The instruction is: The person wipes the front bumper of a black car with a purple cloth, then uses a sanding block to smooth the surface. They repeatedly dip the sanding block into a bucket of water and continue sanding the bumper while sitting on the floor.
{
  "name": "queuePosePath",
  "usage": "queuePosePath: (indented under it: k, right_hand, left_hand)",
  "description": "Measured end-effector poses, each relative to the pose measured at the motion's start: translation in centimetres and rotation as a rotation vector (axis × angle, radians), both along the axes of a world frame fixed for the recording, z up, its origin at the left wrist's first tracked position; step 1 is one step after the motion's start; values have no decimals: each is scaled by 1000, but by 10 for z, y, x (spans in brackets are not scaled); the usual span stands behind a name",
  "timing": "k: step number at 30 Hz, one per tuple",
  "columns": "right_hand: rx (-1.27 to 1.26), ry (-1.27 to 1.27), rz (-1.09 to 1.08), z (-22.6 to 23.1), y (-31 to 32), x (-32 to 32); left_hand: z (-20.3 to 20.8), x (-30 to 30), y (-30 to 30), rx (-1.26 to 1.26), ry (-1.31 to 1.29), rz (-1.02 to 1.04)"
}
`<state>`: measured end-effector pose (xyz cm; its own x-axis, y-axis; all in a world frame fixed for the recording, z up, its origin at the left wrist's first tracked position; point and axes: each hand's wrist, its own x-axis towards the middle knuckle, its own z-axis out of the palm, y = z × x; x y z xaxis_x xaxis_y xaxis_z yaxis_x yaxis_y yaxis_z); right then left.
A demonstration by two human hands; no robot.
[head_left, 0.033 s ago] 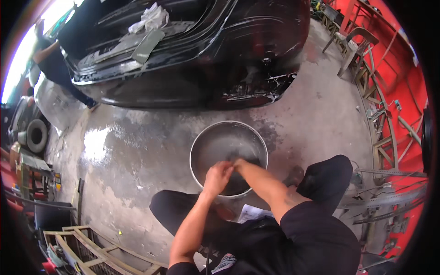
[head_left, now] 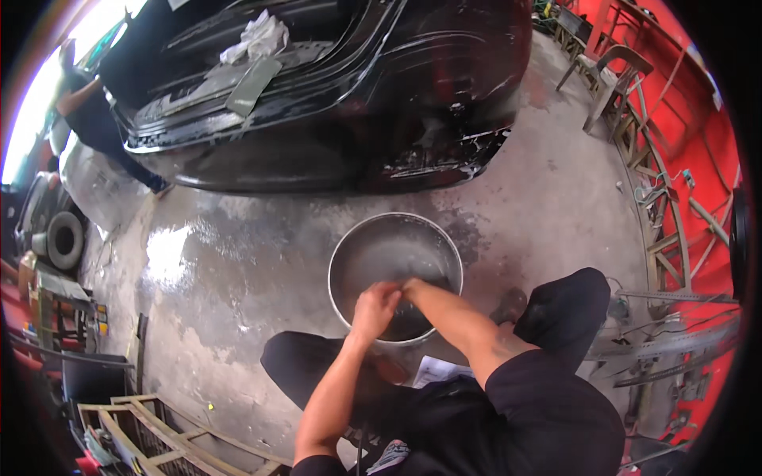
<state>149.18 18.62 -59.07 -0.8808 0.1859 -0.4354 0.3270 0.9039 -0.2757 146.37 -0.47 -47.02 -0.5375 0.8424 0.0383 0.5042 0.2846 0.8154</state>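
I sit low over a round metal basin [head_left: 336, 295] that rests on the wet concrete floor. Both hands come together over its near half. My left hand [head_left: 379, 306] has its fingers bent and pressed near the right hand's wrist; whatever they hold, if anything, is hidden. My right hand [head_left: 408, 289] points down into the basin, its fingers out of sight. The inside of the basin looks dark, with a lighter haze on the far side, and I cannot make out its contents clearly.
Ahead stands a glossy black car body [head_left: 317, 155], with a crumpled white cloth [head_left: 260, 38] and a flat grey-green sheet [head_left: 254, 86] on it. A person [head_left: 103, 119] stands at far left. Metal frames [head_left: 178, 444] lie lower left; a chair [head_left: 611, 83] stands right. Papers [head_left: 436, 370] lie by my lap.
The dark shape just beyond my right hand no longer shows. The hands stay together over the basin, and the view has shifted very slightly.
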Motion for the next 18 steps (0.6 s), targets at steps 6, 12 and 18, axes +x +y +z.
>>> queuePosePath:
  k: [6, 12, 18]
  right_hand:
    - [-196, 68, -106, 77, 13, 30]
    - [-1316, 504, -523, 151, 70, 81]
    - [-1596, 501, -481, 189, 72, 113]
  left_hand:
    - [-33, -26, 11, 85, -109, 221]
    - [27, -28, 42, 22, -560, 135]
    - [60, -19, 76, 289, -1181, -299]
